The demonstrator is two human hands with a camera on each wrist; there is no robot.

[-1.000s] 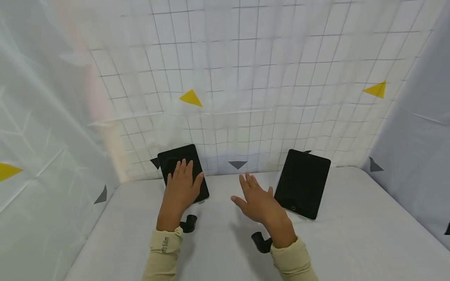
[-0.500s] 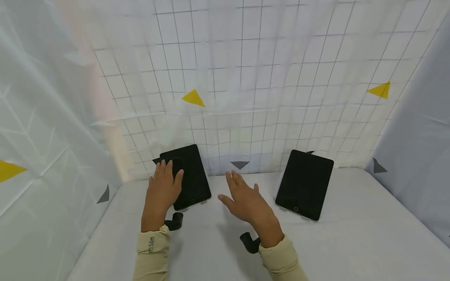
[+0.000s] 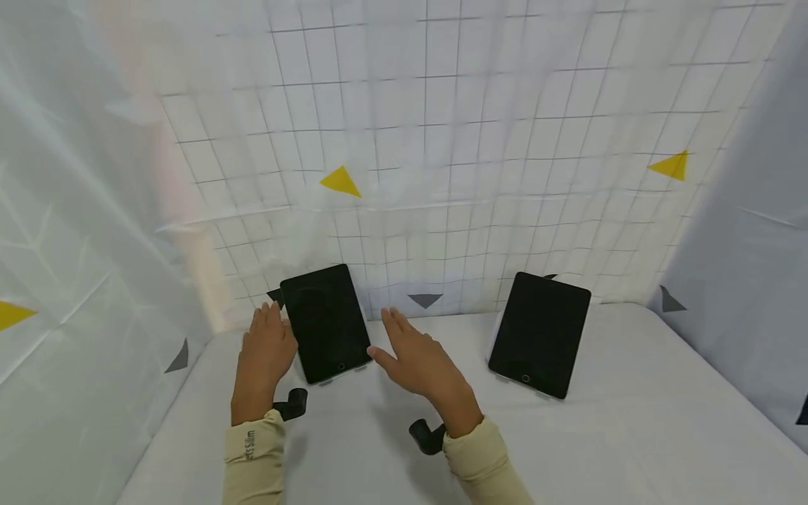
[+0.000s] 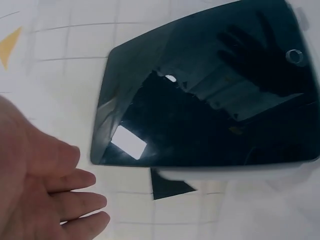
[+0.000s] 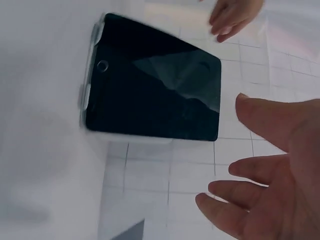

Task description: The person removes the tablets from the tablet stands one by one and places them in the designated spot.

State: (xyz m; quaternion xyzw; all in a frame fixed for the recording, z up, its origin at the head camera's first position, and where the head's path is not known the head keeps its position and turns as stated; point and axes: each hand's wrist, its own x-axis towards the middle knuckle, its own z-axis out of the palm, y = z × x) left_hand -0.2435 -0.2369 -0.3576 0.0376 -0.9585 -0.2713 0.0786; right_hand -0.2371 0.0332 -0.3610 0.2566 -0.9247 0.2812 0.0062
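Observation:
On the left, a black tablet (image 3: 326,324) leans upright on a light stand near the back wall; its screen is dark with reflections. My left hand (image 3: 266,347) is at this tablet's left edge, fingers extended and holding nothing; in the left wrist view the fingers (image 4: 80,200) are apart from the tablet (image 4: 200,100). My right hand (image 3: 419,361) hovers to the right of the same tablet, with straight fingers and thumb spread. From the right wrist view, the fingers (image 5: 240,192) are likewise bare. A second dark tablet (image 3: 539,335) leans on its stand farther right.
Both tablets stand on a white-covered table (image 3: 606,435). Behind it rises a white grid-lined sheet (image 3: 404,140) bearing yellow triangles (image 3: 341,181) and grey ones. Pale sheets close in the left and right sides. A black wrist piece (image 3: 428,436) shows at each wrist.
My left hand has moved left, off the front of the left tablet to its edge, uncovering the screen. My right hand has shifted left, from near the right tablet toward the left one.

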